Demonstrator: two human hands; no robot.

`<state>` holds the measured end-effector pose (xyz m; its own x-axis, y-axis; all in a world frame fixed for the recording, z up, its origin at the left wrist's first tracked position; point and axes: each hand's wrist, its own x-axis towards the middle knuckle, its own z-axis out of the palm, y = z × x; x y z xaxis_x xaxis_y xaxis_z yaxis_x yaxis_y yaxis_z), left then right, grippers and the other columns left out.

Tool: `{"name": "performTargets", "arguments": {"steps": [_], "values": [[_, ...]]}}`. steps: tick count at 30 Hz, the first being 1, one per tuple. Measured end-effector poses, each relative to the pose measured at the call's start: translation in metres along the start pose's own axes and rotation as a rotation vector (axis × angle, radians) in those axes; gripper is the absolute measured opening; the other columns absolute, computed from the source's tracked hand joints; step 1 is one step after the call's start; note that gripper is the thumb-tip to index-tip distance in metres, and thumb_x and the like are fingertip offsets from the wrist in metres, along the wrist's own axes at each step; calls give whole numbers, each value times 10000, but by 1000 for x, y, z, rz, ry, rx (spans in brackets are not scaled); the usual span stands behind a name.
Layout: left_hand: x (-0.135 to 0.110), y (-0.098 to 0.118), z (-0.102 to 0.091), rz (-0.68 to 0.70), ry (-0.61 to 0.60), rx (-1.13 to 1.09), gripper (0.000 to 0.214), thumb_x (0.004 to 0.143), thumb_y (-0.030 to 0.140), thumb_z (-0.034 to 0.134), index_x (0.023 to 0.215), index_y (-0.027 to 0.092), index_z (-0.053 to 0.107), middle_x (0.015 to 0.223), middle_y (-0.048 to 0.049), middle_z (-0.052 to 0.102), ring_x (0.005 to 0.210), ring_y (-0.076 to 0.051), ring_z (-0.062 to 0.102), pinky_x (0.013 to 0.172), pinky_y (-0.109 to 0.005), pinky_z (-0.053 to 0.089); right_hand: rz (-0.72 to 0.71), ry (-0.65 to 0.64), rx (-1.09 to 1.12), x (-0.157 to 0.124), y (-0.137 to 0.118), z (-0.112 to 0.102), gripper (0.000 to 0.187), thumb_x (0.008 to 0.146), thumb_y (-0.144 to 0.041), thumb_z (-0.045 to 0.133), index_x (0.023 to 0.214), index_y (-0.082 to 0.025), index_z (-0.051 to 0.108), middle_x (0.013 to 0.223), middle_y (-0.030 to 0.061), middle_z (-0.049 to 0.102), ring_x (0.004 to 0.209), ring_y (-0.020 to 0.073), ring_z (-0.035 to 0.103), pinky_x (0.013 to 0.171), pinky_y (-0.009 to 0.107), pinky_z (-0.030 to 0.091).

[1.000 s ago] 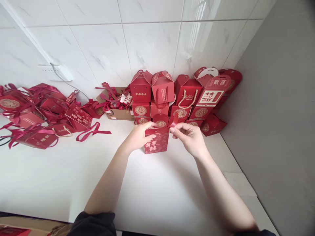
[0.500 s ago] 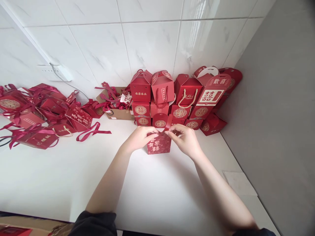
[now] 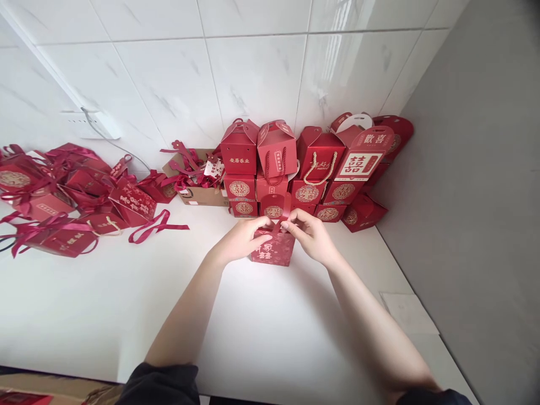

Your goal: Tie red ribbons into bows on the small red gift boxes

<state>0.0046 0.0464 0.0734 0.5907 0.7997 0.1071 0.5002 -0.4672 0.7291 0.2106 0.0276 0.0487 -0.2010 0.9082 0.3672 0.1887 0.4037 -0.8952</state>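
Observation:
A small red gift box [image 3: 278, 250] with pale lettering on its front stands upright on the white tabletop. My left hand [image 3: 236, 239] is closed round its left upper side, the thumb lying across the front and the other fingers behind the rim. At the top right corner, my right hand [image 3: 313, 236] pinches the lower part of a red strip [image 3: 286, 207] that rises from the box. Whether the strip is joined to the box is hidden by the fingers.
Stacked red gift boxes [image 3: 307, 194] line the tiled wall behind. Beside them is a cardboard box [image 3: 205, 197] of tags and ribbons. Heaped boxes with ribbons [image 3: 70, 239] lie at the left, near a loose ribbon [image 3: 156, 228]. A grey panel [image 3: 464, 169] borders the right.
My left thumb has come down from the box's top edge onto its front, covering part of the lettering. The strip stands slightly more upright, still pinched by my right hand.

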Motion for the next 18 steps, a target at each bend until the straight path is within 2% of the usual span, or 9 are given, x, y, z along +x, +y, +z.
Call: {"name": "performTargets", "arguments": {"steps": [3,7,13,15,18], "values": [[-1,2,0,-1,-31,24,126,903,291,513,898,195,595,848,4,641,808,-169,617,756,-267,468,-36,-1,-17,0,1,2,209,933,-389,556,821,-213,554,760,9,605,704,154,556,654,268,432],[1,-1,1,6,-5,72,150,896,278,506,826,180,595,738,24,582,700,-138,539,681,-243,407,-37,3,-61,-1,1,3,203,931,-373,561,811,-209,552,755,-2,571,692,141,524,634,250,412],[6,-7,3,-1,0,55,239,926,304,430,739,186,522,674,34,498,610,-124,449,591,-238,350,-59,79,-220,-1,-2,3,186,936,-342,546,806,-210,554,785,6,615,721,153,566,668,258,424],[7,-8,5,2,-4,71,242,944,320,404,787,194,538,720,20,544,658,-142,499,636,-250,393,-88,110,-298,-1,-3,3,170,936,-317,545,805,-210,561,783,12,627,721,160,571,681,267,426],[6,-8,7,8,21,84,213,958,320,395,1052,220,557,900,-19,638,805,-178,587,757,-282,451,-138,135,-415,-1,-4,2,144,930,-291,549,813,-212,577,779,24,642,727,178,578,713,292,428]]}}
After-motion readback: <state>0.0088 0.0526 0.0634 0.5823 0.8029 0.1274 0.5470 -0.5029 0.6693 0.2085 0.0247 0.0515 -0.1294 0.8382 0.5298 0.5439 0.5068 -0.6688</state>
